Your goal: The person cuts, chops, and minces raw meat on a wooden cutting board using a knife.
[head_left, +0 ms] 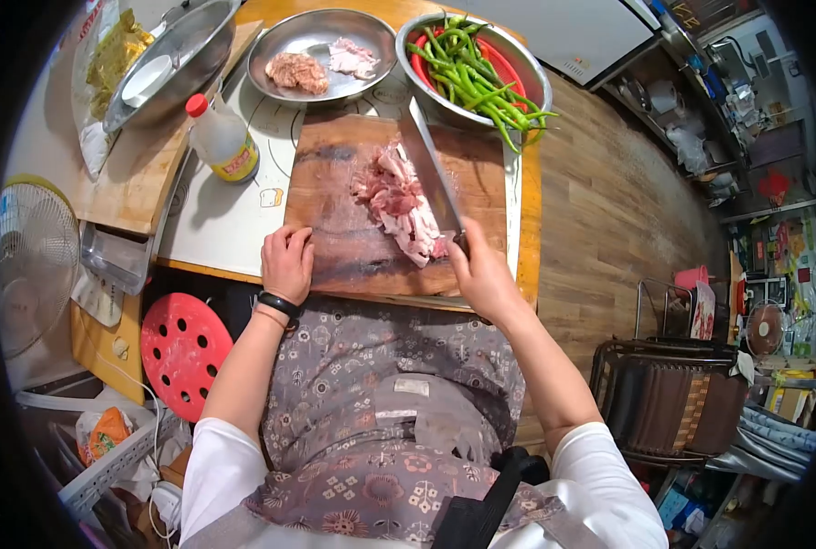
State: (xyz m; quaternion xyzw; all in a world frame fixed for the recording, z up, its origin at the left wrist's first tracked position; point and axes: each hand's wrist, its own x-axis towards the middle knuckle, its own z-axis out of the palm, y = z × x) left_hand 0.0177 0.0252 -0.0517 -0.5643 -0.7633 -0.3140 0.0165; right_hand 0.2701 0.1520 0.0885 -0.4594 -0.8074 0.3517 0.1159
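Observation:
My right hand (483, 272) is closed around the handle of a kitchen knife (434, 174). Its long blade lies along the right side of a pile of sliced raw meat (394, 201), pointing away from me. The meat, pink with pale fatty pieces, sits mid-board on a wooden cutting board (327, 197). My left hand (287, 263), with a dark band on the wrist, rests at the board's near left edge. Its fingers lie bent over the wood, holding nothing. Whether the blade touches the meat is hard to make out.
Behind the board stand a metal dish (376, 46) with minced meat (296, 72) and a steel bowl (543, 87) of green chili peppers (467, 69). A red-capped bottle (225, 142) is at left. A red stool (184, 352) and a fan (31, 265) stand left of the table.

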